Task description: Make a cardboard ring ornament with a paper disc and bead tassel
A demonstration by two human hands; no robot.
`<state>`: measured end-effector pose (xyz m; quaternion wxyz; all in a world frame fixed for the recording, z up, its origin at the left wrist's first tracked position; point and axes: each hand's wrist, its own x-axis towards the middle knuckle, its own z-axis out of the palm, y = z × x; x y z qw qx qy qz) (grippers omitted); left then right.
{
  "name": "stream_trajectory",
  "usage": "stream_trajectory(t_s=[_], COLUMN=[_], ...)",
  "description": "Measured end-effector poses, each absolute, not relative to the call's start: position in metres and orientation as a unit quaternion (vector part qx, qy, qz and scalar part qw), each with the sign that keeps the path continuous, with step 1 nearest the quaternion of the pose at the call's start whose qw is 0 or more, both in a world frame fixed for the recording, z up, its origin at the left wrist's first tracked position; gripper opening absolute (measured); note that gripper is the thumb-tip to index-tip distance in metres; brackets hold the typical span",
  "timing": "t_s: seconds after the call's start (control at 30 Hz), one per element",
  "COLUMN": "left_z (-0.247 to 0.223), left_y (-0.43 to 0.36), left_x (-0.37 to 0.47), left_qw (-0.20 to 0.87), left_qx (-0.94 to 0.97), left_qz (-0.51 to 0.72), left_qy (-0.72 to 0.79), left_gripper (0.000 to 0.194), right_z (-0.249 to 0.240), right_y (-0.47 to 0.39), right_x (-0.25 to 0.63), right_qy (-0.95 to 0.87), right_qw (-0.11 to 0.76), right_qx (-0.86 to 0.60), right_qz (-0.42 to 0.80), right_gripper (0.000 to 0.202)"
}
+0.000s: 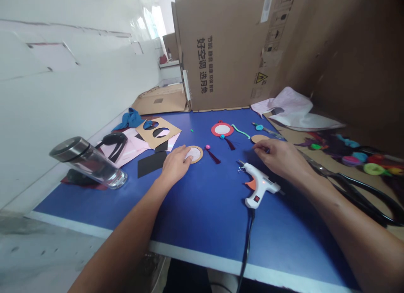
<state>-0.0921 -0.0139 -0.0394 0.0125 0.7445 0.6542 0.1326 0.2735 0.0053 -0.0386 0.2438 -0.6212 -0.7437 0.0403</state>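
Note:
My left hand (pixel 175 162) lies on the left side of a small round disc (pixel 196 153) with a tan rim and pale centre, fingers lowered onto it. At the right, my right hand (pixel 274 153) has its fingertips drawn together beside a tan cardboard disc (pixel 259 138); anything between them is too small to make out. Between the hands, a pink bead with a dark red tassel (pixel 213 155) rests on the blue table. Behind it is a red-rimmed disc (pixel 222 129) with a blue bead and tassel. A white glue gun (pixel 259 184) with an orange trigger lies left of my right wrist.
A glass bottle (pixel 94 164) stands at the left near black paper (pixel 151 164) and cardboard with round holes (pixel 158 132). Large black-handled scissors (pixel 350 186) lie at the right beside coloured craft pieces. A tall cardboard box (pixel 227 53) stands behind. The glue gun's cord (pixel 248 242) crosses the front edge.

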Motion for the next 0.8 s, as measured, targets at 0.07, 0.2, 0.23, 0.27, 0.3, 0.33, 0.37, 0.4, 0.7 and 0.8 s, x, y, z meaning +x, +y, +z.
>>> stream_trajectory(t_s=[0.07,0.2,0.23,0.27,0.3,0.33,0.37,0.4,0.7,0.8], left_z=[-0.038,-0.037,-0.036,-0.036,-0.036,-0.035,-0.035,-0.035,-0.044,-0.045], left_y=[-0.015,-0.015,-0.015,-0.015,-0.015,-0.015,-0.015,-0.015,-0.014,-0.013], left_x=[-0.093,-0.094,-0.094,-0.094,-0.093,-0.093,-0.092,-0.092,-0.094,-0.095], left_qw=[0.016,0.019,0.020,0.022,0.024,0.025,0.025,0.024,0.022,0.027], left_qx=[0.745,0.745,0.746,0.746,0.746,0.746,0.744,0.743,0.753,0.752], left_qz=[0.127,0.113,0.110,0.107,0.104,0.104,0.106,0.111,0.137,0.134], left_qy=[0.655,0.657,0.657,0.657,0.657,0.658,0.659,0.660,0.644,0.645], left_gripper=[0.048,0.049,0.049,0.050,0.050,0.050,0.050,0.050,0.048,0.048], right_z=[-0.038,-0.036,-0.036,-0.036,-0.037,-0.037,-0.038,-0.039,-0.038,-0.036], right_y=[0.005,0.004,0.005,0.005,0.005,0.005,0.005,0.006,0.006,0.004], right_x=[0.273,0.272,0.272,0.273,0.273,0.273,0.274,0.274,0.272,0.271], right_qy=[-0.739,-0.734,-0.734,-0.734,-0.736,-0.738,-0.739,-0.738,-0.735,-0.730], right_qw=[0.243,0.240,0.240,0.240,0.240,0.241,0.242,0.242,0.239,0.232], right_qx=[-0.628,-0.633,-0.633,-0.633,-0.631,-0.629,-0.628,-0.628,-0.634,-0.641], right_qz=[0.043,0.050,0.050,0.049,0.048,0.048,0.048,0.048,0.042,0.046], right_gripper=[0.029,0.029,0.029,0.029,0.029,0.029,0.030,0.030,0.030,0.029])
